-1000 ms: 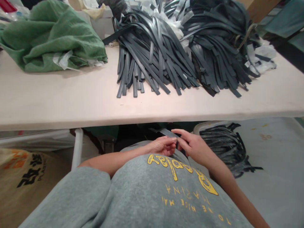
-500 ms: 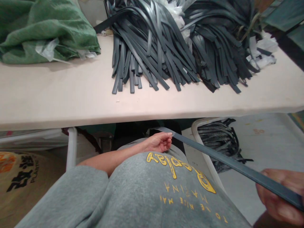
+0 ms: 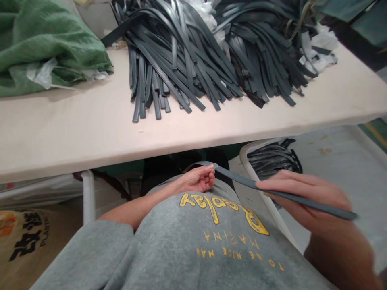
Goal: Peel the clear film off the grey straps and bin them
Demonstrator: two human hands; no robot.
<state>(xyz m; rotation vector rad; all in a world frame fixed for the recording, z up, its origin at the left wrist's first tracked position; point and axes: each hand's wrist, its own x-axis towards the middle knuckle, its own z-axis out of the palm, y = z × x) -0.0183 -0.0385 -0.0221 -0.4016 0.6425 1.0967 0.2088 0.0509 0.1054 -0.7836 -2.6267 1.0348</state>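
Note:
Below the table edge, in front of my grey sweatshirt, I hold one long dark grey strip (image 3: 238, 181). My left hand (image 3: 196, 180) is closed in a pinch on its near end, by my belly. My right hand (image 3: 305, 193) is closed along the strip further out to the right, and the far end sticks out past my fingers, blurred. On the table above lie two big heaps of the same dark strips (image 3: 172, 64), the second heap of strips (image 3: 266, 52) to its right.
A crumpled green cloth (image 3: 45, 48) lies at the table's (image 3: 75, 133) left. A white bin (image 3: 250, 150) with more dark strips stands on the floor at the right. A printed sack (image 3: 24, 237) sits lower left beside a white table leg (image 3: 87, 193).
My right hand, which had slid far out to the right along the strip, has come back toward the left hand. The left hand stays put. My view has shifted slightly down and right.

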